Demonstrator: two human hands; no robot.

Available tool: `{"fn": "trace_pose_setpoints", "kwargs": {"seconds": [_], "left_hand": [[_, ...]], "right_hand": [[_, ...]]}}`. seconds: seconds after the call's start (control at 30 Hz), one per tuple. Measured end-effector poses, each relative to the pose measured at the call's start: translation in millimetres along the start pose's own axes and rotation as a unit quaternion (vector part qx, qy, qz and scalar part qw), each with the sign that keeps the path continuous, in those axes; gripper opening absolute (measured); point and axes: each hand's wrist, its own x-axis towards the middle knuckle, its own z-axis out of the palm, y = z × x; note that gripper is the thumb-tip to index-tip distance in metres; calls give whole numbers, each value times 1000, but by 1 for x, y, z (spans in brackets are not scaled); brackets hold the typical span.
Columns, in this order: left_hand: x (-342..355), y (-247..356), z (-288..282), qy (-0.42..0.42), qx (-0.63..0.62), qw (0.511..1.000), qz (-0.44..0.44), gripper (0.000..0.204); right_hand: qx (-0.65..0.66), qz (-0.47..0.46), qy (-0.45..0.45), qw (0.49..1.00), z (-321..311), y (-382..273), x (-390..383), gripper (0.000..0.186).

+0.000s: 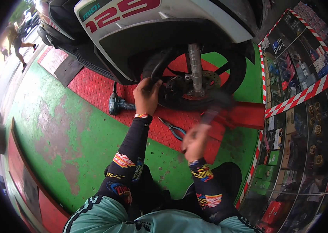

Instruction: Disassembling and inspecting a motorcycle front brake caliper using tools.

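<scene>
My left hand (146,95) is closed at the left of the front tire (236,73), gripping a dark curved piece (158,69) that I cannot identify clearly. My right hand (195,141) holds the handle of a motion-blurred tool with a dark head (220,104), which looks like a mallet, below the wheel. The silver fork tube (195,68) and perforated brake disc (212,81) sit inside the wheel, under the white scooter fairing (171,15). A cordless drill (120,105) and blue-handled pliers (175,130) lie on the red diamond-plate platform (94,87).
Glass display cases (296,147) with boxed parts line the right side, edged with red-and-white tape. A red steel piece (248,115) juts out right of the wheel. A red board (24,174) borders the green floor (59,139) at left. A person (16,42) is outside at upper left.
</scene>
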Motion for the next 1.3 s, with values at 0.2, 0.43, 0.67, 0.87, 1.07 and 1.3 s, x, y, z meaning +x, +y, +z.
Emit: {"fn": "trace_pose_setpoints", "kwargs": {"seconds": [0.2,0.43,0.67,0.87,1.07,1.3], "left_hand": [[3,1,-19,32,9,999,-5,19],[1,4,-4,29,-36,999,-14,20],[1,-1,-21,45,-36,998,-8,21],[2,6,-9,34,-14,999,-6,23],[11,-3,-36,70,62,994,52,22],[13,6,-59,-68,64,991,97,20]], "right_hand": [[114,184,-49,975,-4,-43,-13,51],[163,-38,70,984,21,-22,0,51],[140,110,27,984,5,-41,-18,51],[85,41,22,995,38,-8,4,49],[118,178,-66,975,17,-12,-35,54],[157,47,48,985,-58,-74,0,47]]}}
